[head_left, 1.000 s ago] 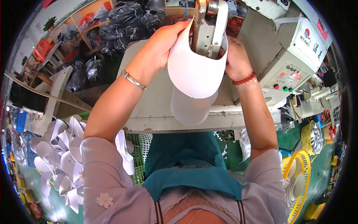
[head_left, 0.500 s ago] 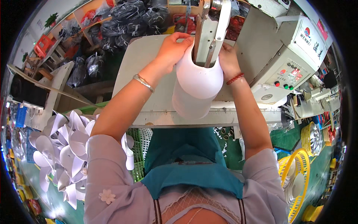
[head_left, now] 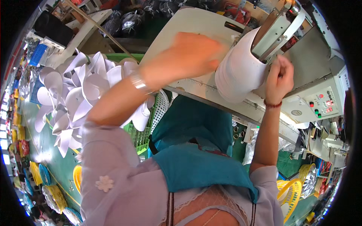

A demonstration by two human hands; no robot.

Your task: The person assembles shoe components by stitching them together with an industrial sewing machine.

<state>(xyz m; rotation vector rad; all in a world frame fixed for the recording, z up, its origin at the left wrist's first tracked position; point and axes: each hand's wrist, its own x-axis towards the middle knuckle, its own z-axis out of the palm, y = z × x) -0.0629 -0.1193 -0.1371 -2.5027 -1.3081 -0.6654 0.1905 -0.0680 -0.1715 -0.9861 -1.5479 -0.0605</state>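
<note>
A smooth white curved piece (head_left: 241,66), shaped like a rounded sleeve, hangs around the machine's metal arm (head_left: 273,35), its lower end over the ruled edge of the worktable. Just left of it my left hand (head_left: 192,54) passes above the tabletop, smeared by motion, so its fingers cannot be made out. To the right of the white piece is my right hand (head_left: 279,79), raised close beside the metal arm. Its fingers are curled in, and whether anything small lies in them is hidden.
A heap of similar white curved pieces (head_left: 81,90) fills the left side, by a green crate (head_left: 139,135). The machine's control box (head_left: 320,101) with coloured buttons stands right of my right hand. The pale worktable (head_left: 181,28) has a long pole (head_left: 102,32) to its left.
My left hand has come off the white piece and moved left and toward me. The right hand has drawn away from the piece's edge. The view has swung left.
</note>
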